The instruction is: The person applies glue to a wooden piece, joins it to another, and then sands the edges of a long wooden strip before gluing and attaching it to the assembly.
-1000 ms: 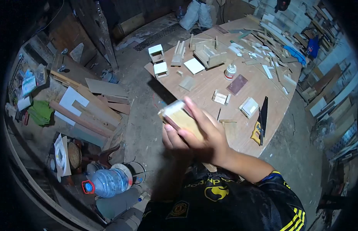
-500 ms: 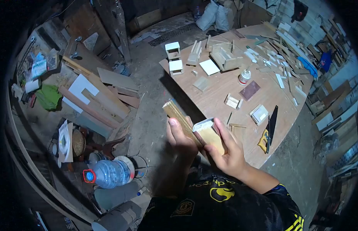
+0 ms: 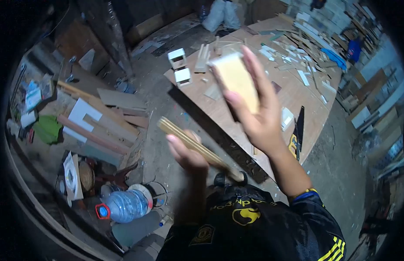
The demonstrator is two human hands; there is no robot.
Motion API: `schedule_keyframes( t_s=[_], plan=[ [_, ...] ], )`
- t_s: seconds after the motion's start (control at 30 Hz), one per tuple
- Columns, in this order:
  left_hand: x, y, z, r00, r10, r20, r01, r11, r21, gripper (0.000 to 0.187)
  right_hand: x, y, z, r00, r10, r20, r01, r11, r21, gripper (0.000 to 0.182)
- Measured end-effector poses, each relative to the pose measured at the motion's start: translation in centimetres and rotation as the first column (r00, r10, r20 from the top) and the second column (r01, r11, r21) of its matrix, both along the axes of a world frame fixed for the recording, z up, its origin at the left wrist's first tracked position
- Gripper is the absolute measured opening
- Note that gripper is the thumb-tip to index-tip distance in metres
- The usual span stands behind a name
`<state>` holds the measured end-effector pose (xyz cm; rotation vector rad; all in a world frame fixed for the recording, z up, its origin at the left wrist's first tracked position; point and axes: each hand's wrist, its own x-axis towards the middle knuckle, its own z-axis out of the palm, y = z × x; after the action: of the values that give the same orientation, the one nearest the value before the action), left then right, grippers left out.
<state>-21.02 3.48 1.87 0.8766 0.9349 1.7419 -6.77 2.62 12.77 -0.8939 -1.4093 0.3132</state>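
My left hand [image 3: 189, 157] is closed round a narrow strip of wood [image 3: 213, 157], which slants from upper left down toward my shirt. Its edge shows layered light and dark lines. In my right hand [image 3: 262, 119] is a sanding block [image 3: 237, 82] with a pale yellow face and a whitish end, gripped between thumb and fingers. The block is raised above the strip and apart from it, over the table, and looks slightly blurred. It covers part of the tabletop behind it.
On the wooden table [image 3: 237, 130] are two small white-topped boxes [image 3: 182, 76], a handsaw [image 3: 299, 130] with a yellow handle, and many wood scraps [image 3: 304, 78]. At lower left lies a large water bottle [image 3: 126, 206]. Boards [image 3: 102, 126] lie along the left side.
My right hand has lifted the sanding block up and away from the wood strip. My left hand has shifted left and slightly down with the strip. The view has turned a little.
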Motion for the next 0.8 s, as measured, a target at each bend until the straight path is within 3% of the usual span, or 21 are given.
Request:
schedule_keyframes(
  t_s=[0.03, 0.2, 0.27, 0.47, 0.63, 0.73, 0.77, 0.8],
  plan=[
    [-1.2, 1.6, 1.2, 1.0, -0.021, 0.021, 0.018, 0.99, 0.138, 0.046, 0.3, -1.3, -0.7, 0.998, -0.032, 0.056, 0.036, 0.997, -0.072, 0.066],
    [-3.3, 3.0, 5.1, 0.976, -0.03, 0.216, 0.002, 0.991, 0.13, 0.046, 0.2, -6.2, -5.4, 0.975, -0.018, 0.224, 0.089, 0.945, -0.314, 0.067],
    [-3.2, 3.1, 5.4, 0.978, 0.037, 0.206, -0.051, 0.997, 0.065, 0.047, -0.1, -7.2, -7.1, 0.955, 0.005, 0.296, 0.078, 0.961, -0.267, 0.067],
    [-2.2, 2.8, 5.4, 0.982, 0.012, 0.188, -0.028, 0.996, 0.084, 0.047, -1.3, -8.4, -6.7, 0.874, 0.105, 0.474, 0.007, 0.974, -0.229, 0.069],
    [-1.9, 2.0, 6.4, 0.968, -0.012, 0.252, -0.002, 0.999, 0.054, 0.047, -2.9, -7.8, -7.4, 0.94, 0.08, 0.333, 0.0, 0.972, -0.233, 0.07],
    [-2.0, 2.0, 3.2, 0.947, -0.161, 0.278, 0.126, 0.982, 0.141, 0.039, -3.7, -6.1, -6.7, 0.963, 0.066, 0.263, -0.013, 0.98, -0.198, 0.069],
    [-1.7, 3.0, 0.6, 0.847, 0.456, -0.274, -0.307, 0.839, 0.45, 0.04, -3.9, -5.4, -6.3, 0.964, 0.07, 0.255, -0.028, 0.986, -0.163, 0.068],
    [-1.5, 3.6, -0.8, 0.154, 0.897, -0.415, -0.325, 0.443, 0.836, 0.051, -4.0, -4.5, -5.9, 0.965, 0.066, 0.255, -0.025, 0.986, -0.163, 0.068]
  ],
)
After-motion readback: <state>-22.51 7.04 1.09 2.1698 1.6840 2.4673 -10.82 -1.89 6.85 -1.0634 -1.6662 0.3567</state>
